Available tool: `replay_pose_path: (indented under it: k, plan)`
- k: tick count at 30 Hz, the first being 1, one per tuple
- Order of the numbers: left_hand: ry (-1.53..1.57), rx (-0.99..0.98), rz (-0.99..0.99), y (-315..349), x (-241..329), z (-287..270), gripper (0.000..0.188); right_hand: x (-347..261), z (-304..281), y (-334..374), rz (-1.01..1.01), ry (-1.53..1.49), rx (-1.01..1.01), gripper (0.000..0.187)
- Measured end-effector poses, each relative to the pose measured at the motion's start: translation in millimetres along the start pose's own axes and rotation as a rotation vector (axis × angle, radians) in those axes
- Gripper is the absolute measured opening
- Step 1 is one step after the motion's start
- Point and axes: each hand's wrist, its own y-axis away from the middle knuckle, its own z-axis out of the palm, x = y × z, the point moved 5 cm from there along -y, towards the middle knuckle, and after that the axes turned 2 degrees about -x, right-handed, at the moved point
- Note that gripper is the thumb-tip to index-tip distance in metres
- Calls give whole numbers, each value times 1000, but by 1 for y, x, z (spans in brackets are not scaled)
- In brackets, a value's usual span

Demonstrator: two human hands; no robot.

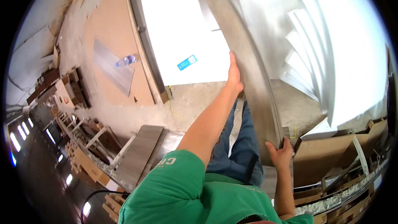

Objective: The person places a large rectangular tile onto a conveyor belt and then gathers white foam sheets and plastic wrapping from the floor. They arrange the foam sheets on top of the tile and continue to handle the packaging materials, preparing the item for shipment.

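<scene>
A long grey-brown wood-look plank (255,72) runs from the top middle down toward my body, tilted, its far part slightly blurred. My left hand (235,74) is closed on its left edge about midway along. At the near end my right hand (280,153) grips the plank's end, thumb and fingers on either side of the corner. Beyond my left hand lies a large white panel (178,20) bearing a small blue label (187,62); the plank overlaps its right side.
White sheets (352,54) are fanned in a stack at right. At left a brown board (110,29) carries a grey plank piece (105,64) and a plastic bottle (126,61). Grey boards (139,153) sit at lower left; brown panels (327,155) and wooden pieces stand at lower right.
</scene>
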Motion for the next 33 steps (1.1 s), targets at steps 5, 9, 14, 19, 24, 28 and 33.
replay_pose_path:
  k: [5,9,14,19,24,28,33]
  plan:
    - [208,-248,-139,83,-19,39,85,-11,-51,94,-82,149,216,68]
    - [199,-361,-161,158,-7,90,82,-51,-86,162,-121,36,385,62]
    - [130,-557,-214,223,-3,169,76,-77,-127,227,-161,-18,645,56]
    - [-48,-824,-163,307,-11,250,76,-55,-158,259,-178,-183,774,58]
    - [-202,-775,-28,329,-22,252,74,-24,-171,243,-87,-294,447,61]
    - [-213,-618,28,302,-25,200,76,-22,-144,213,-145,-381,263,58]
    - [-85,-400,27,267,-9,105,78,-15,-97,159,51,-813,-254,49]
